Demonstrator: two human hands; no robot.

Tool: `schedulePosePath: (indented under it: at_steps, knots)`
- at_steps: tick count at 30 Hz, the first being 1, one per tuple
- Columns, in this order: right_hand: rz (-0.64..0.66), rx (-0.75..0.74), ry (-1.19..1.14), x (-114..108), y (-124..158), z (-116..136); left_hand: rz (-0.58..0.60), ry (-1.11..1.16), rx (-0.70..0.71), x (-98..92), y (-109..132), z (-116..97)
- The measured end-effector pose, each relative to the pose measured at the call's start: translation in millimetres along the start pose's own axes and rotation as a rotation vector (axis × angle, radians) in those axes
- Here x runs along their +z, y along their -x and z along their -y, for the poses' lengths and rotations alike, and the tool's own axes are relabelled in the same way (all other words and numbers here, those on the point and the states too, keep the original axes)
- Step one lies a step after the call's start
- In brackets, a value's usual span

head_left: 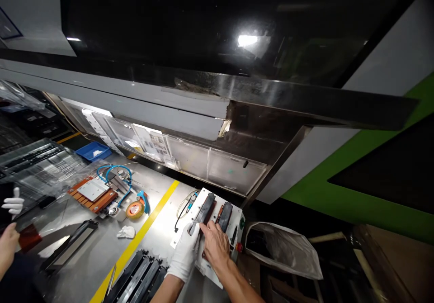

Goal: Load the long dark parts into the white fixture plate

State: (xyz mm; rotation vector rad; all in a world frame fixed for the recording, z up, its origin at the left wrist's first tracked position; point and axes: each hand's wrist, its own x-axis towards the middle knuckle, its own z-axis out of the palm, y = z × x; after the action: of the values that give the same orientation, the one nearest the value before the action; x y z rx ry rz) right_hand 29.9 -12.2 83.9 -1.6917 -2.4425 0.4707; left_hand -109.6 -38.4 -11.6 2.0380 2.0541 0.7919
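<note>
Pressing flat fingers (207,229) on black strip (204,211), gloved left hand (186,252) beside

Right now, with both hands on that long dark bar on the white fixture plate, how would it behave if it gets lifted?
The dark bar looks straight and rigid, so it probably lifts as one stiff piece. It is long and narrow, held near its lower end by the gloved left hand and bare right hand, so the far end may dip. Its flat shape suggests sliding on the white plate, not rolling.

Two dark long bars (204,212) — side by side on white fixture (237,217).
</note>
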Motion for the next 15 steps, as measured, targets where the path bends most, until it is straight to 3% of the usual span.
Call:
schedulePosePath:
  at_steps: [3, 5, 9, 13, 15]
  knots:
    - [-0.064, 0.051, -0.059, 0, 0, -1, 0.086, -0.046, 0.042, -12.0, -7, -8]
    - [-0.172, 0.107, -0.204, 4, 3, -9, 0.117, -0.106, 0.057, -23.0, -17, -17]
    - [-0.39, 0.386, -0.629, 36, 31, -56, 0.105, -0.268, 0.104, -37.8, -49, -42]
    - [-0.264, 0.683, -0.724, 91, 94, -119, 0.186, -0.239, 0.166, -28.5, -102, -62]
    - [-0.241, 0.748, -0.711, 116, 129, -138, 0.231, -0.249, 0.065, -20.5, -133, -62]
